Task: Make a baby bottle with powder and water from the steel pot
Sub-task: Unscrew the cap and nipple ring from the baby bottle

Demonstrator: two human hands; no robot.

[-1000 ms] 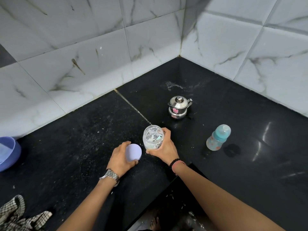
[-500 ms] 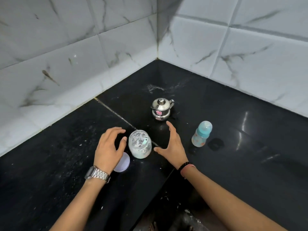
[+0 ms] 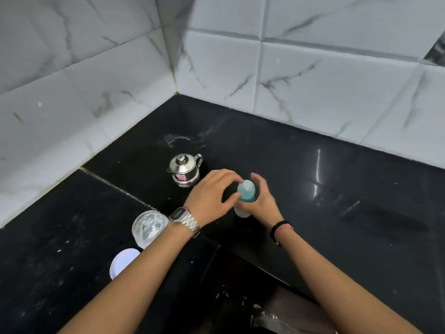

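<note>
Both hands have left the open powder jar (image 3: 149, 227) and its lid (image 3: 123, 261), which now sit on the black counter (image 3: 361, 189) beside the left forearm. The right hand (image 3: 262, 201) now wraps round the baby bottle (image 3: 245, 191), standing upright. The left hand (image 3: 212, 194), fingers curved, touches its teal cap. The steel pot (image 3: 185, 168) stands just behind, lid on.

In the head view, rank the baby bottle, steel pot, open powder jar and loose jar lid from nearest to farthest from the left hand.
1. Baby bottle: at the left hand's fingertips, with the right hand round its other side.
2. Steel pot: just beyond and left of the hand.
3. Powder jar: back beside the left wrist.
4. Jar lid: nearest the counter edge, farthest.
</note>
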